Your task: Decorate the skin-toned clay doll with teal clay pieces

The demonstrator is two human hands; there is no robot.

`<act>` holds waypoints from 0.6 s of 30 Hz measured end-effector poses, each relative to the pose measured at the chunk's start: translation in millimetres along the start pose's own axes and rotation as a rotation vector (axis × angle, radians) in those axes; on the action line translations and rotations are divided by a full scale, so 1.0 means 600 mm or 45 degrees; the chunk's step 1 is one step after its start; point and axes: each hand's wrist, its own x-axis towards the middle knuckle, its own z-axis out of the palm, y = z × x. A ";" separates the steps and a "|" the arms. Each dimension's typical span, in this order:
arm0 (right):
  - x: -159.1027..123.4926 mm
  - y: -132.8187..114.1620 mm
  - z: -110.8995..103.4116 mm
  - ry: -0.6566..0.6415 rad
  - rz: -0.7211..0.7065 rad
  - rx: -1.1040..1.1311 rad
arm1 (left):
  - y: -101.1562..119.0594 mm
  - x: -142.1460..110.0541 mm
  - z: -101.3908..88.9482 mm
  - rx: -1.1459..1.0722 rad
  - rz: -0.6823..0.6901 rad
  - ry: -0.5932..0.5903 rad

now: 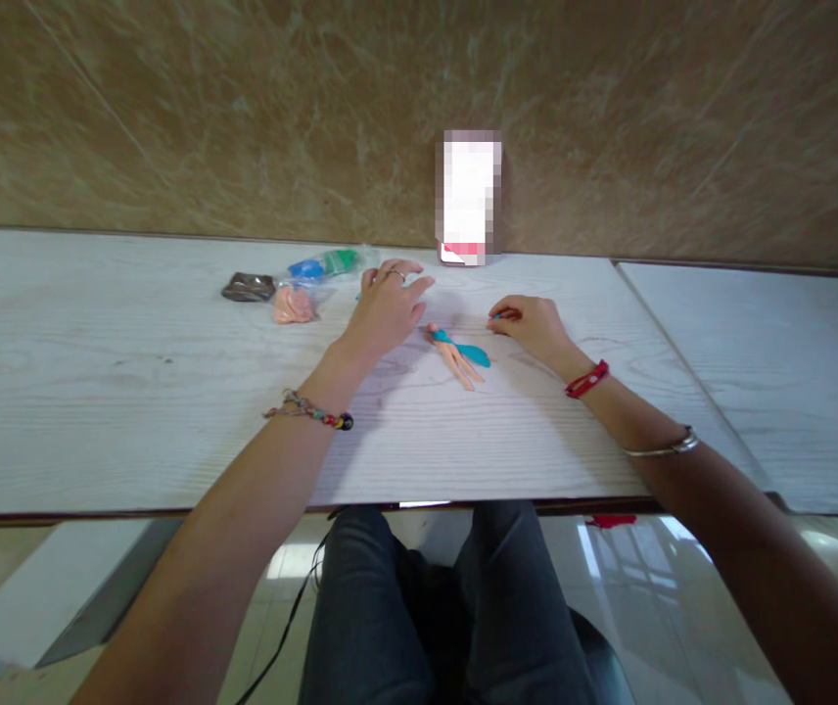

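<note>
A small clay figure [455, 357] lies on the white wood-grain table between my hands, with peach-coloured legs and head, a teal top and a teal flap spread to its right. My left hand [390, 305] hovers up and left of the figure, fingers apart and bent, with nothing seen in them. A bit of teal shows just beyond it, mostly hidden. To the right of the figure, my right hand [526, 323] pinches a tiny piece of blue clay [496, 316] between thumb and fingertips.
Left of my left hand lie packets of brown clay [249, 287], peach clay [294, 305], blue clay [306, 268] and green clay [341, 260]. A phone [470, 196] leans upright on the marbled wall [243, 117]. The table's front edge runs above my legs.
</note>
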 end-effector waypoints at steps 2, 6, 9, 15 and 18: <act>0.001 0.000 0.001 0.000 -0.130 -0.208 | 0.000 0.000 -0.001 -0.005 0.004 0.003; -0.005 -0.001 0.009 -0.073 -0.282 -0.456 | -0.003 0.000 -0.001 -0.008 0.006 0.007; -0.016 -0.001 0.008 -0.130 -0.346 -0.558 | -0.007 -0.001 0.000 0.001 0.015 0.022; -0.021 -0.007 -0.003 -0.147 -0.271 -0.683 | -0.012 -0.003 0.002 -0.005 0.003 0.032; -0.017 -0.009 -0.004 -0.160 -0.247 -0.743 | -0.011 -0.004 0.000 -0.019 -0.007 0.033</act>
